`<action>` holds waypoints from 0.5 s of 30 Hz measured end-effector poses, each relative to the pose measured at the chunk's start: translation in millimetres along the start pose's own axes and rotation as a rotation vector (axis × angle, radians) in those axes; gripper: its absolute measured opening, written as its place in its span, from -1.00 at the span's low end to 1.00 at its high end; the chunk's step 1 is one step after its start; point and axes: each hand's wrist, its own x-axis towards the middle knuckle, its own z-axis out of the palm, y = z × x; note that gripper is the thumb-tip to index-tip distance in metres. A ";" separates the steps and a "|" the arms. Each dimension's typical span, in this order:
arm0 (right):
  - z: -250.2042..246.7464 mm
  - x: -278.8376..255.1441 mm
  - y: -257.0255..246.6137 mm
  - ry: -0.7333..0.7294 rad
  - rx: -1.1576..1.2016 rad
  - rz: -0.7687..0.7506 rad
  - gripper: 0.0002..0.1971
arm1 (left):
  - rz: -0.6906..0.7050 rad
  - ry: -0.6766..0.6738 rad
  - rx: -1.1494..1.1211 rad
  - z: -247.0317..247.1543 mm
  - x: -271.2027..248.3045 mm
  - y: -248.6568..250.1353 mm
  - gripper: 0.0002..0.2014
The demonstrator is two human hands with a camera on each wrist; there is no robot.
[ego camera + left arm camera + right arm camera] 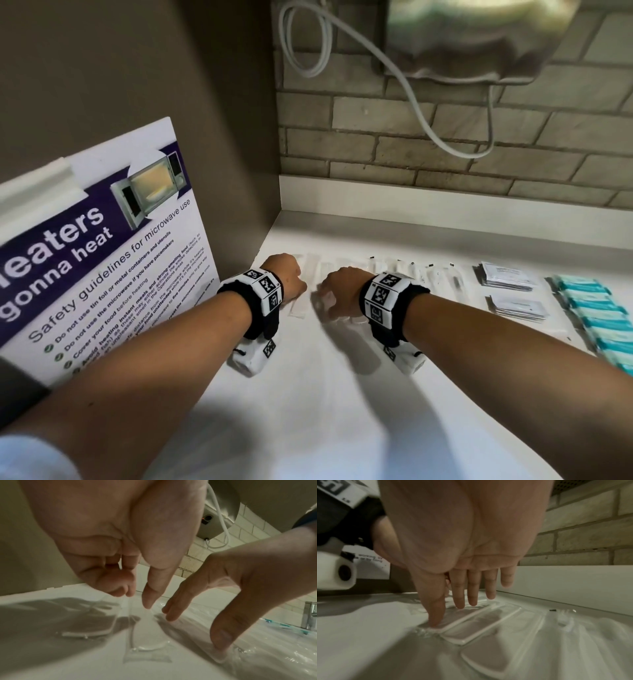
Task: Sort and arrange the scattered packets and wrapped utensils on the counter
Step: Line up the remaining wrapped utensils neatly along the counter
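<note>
A row of clear-wrapped white utensils (394,270) lies along the back of the white counter (308,411). At the row's left end my left hand (286,277) has its fingers curled. Its thumb and fingertips pinch the wrapper of one wrapped utensil (147,635). My right hand (337,291) is just to the right of it, fingers straight. Its thumb and fingertips (435,622) press down on the neighbouring wrapped utensils (481,622). To the right lie two stacks of grey sachets (507,277) and a column of teal packets (596,308).
A microwave safety sign (102,257) leans on the brown side wall at the left. Behind the counter is a brick wall (445,154), with a white cable (428,113) and a metal appliance (479,34) overhead. A tap (310,615) stands far right.
</note>
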 end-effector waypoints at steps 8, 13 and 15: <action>4.1 -7.1 -3.8 0.065 0.009 -0.020 -0.66 | 0.027 -0.087 0.137 8.0 -6.9 -2.2 -0.49; 6.6 -8.0 -2.5 0.052 0.006 -0.033 -0.76 | 0.029 -0.061 0.156 15.7 -5.1 -0.6 -0.47; 8.8 -4.3 -3.5 0.056 0.015 -0.015 -0.78 | 0.020 -0.065 0.155 15.4 -2.6 -0.3 -0.49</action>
